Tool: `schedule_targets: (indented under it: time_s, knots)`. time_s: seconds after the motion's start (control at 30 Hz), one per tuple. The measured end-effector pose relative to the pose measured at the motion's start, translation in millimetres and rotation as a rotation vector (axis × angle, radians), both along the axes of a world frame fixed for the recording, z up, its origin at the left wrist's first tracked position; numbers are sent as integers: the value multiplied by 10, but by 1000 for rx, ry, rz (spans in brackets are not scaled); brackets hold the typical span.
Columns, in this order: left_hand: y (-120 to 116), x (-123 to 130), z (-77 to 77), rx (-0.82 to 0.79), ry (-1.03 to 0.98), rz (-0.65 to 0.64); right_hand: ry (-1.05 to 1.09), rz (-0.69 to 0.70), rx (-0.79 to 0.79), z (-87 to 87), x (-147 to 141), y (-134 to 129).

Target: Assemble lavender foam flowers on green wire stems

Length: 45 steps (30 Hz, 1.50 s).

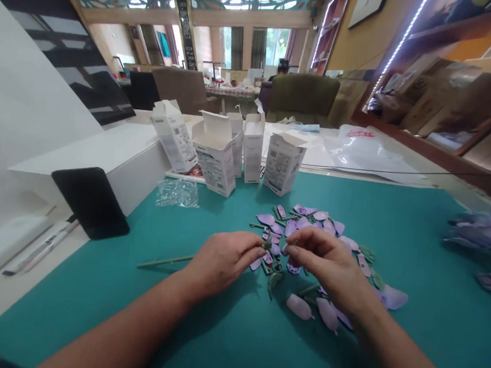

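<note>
My left hand [225, 262] is closed around a green plastic flower stem [165, 261]. The stem's long end sticks out to the left, and a green leafy tip [267, 243] shows at my fingertips. Close by on the right, my right hand [328, 263] has thumb and fingers pinched together. A tiny pale piece [285, 249] shows at those fingertips, too small to name. Beneath and around both hands lies a loose heap of purple plastic petals [267, 220] and short green parts. Larger petals [300, 307] rest below my right hand.
Several opened white boxes [216, 167] stand along the back of the green mat [101, 309]. Crumpled clear plastic [179, 193] lies before them. At left, a black tablet-like panel [90, 202] leans on a white box [135, 168]. Blurred purple flowers [482, 230] lie at far right.
</note>
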<state>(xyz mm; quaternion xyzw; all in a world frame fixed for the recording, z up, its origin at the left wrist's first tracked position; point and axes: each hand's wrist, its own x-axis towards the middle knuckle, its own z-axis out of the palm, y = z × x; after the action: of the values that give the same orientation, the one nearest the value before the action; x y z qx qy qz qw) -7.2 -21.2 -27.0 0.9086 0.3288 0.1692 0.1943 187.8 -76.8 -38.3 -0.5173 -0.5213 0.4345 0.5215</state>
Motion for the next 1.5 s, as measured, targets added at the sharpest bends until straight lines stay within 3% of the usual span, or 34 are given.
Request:
schedule_targets:
  time_s: [0.2,0.83,1.17,1.37,1.5]
  knots:
    - [-42,-3,39,35,20,-25,260,-21,-25,-65,-112,3]
    - [-49,6,3,136,66,-13,223,-24,-16,-124,-142,16]
    - [-34,11,-26,172,101,-4,130,-72,-1,-112,-191,13]
    - [-20,1,-38,183,99,-36,-206,-13,188,-102,-83,10]
    - [-19,0,-37,187,89,-55,-246,-51,231,-82,-107,-8]
